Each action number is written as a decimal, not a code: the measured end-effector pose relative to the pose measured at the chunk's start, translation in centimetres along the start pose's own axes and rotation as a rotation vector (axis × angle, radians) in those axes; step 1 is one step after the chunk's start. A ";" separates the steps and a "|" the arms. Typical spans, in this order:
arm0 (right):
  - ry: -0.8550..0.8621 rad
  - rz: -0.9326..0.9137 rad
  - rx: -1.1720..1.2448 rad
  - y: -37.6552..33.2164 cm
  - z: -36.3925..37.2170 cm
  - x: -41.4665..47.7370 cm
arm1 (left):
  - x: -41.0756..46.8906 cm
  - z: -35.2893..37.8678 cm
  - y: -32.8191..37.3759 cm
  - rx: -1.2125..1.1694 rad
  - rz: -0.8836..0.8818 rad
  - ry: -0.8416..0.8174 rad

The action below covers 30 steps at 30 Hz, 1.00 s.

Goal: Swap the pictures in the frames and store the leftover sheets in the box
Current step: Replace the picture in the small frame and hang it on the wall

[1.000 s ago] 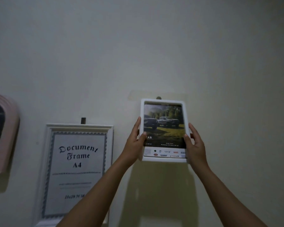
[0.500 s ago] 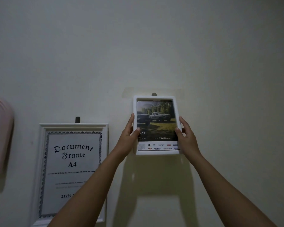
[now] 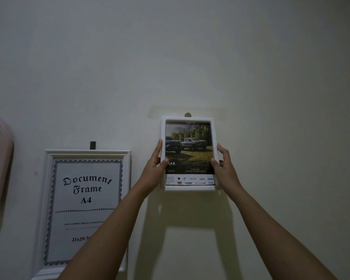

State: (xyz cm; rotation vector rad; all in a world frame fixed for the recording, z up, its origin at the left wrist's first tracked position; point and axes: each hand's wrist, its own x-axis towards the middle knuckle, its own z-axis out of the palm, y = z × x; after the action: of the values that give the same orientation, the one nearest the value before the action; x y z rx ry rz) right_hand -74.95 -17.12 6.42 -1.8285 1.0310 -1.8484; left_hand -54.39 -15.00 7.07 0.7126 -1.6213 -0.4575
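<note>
A small white frame (image 3: 188, 119) with a picture of two trucks in a field is held flat against the wall, its top edge just under a dark wall hook (image 3: 187, 114). My left hand (image 3: 155, 164) grips the frame's left edge, thumb over the front. My right hand (image 3: 223, 165) grips the right edge the same way. To the left hangs a larger white frame (image 3: 49, 199) whose sheet reads "Document Frame A4"; my left forearm covers its lower right corner. No box is in view.
A pink arched frame (image 3: 0, 164) hangs at the far left edge of the wall. A strip of clear tape (image 3: 210, 111) runs across the wall behind the hook. The rest of the view is bare pale wall (image 3: 271, 77).
The small frame sits a little lower and further left in the view than a second ago. Both hands keep the same grip on its sides.
</note>
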 end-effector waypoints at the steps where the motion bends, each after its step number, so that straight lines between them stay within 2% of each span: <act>1: -0.004 -0.003 -0.010 0.1 -0.1 0.1 | 0.0 0.1 -0.2 0.018 0.001 0.004; 13: -0.038 -0.011 0.016 1.1 0.1 0.2 | -0.1 0.4 -1.0 0.161 0.005 0.007; 18: -0.041 -0.062 -0.056 2.0 0.4 0.0 | 0.0 0.0 -1.4 0.244 -0.038 -0.003; 26: 0.051 -0.064 -0.154 3.1 0.7 -0.6 | -0.8 1.1 -2.7 0.416 0.074 0.158; 30: 0.107 -0.082 -0.159 3.6 1.0 -0.9 | -0.7 1.4 -3.2 0.379 0.133 0.234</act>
State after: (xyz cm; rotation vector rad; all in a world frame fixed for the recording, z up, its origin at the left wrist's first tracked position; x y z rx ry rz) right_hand -74.81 -19.19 3.19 -1.9044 1.1884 -1.9825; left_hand -55.07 -16.96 4.19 0.8973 -1.5343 0.0348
